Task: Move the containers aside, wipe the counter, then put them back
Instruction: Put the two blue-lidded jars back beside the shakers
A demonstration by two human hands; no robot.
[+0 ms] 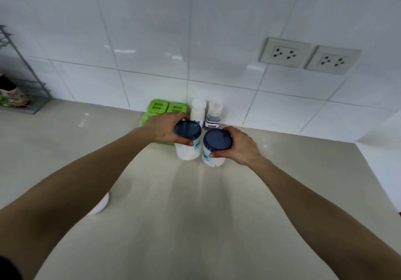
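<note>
Containers, blue-lidded, white-bodied: two, upright, side by side near the back of the beige tabletop (173, 214). Left jar (188, 141) gripped at the lid rim by the left hand (161, 130), fingers curled round the far side, thumb on the near edge. Right jar (216, 149) gripped likewise by the right hand (240, 147), fingers clenched on the lid. Whether resting on the surface or raised: not determinable. Small clear bottles (198, 111): two, against the tiled wall just behind. Green-lidded boxes (166, 108): at least two, left of the bottles, partly hidden. Wall sockets (284, 52): two. White round object (101, 206): one, under the left forearm. Both arms extended forward, converging.
</note>
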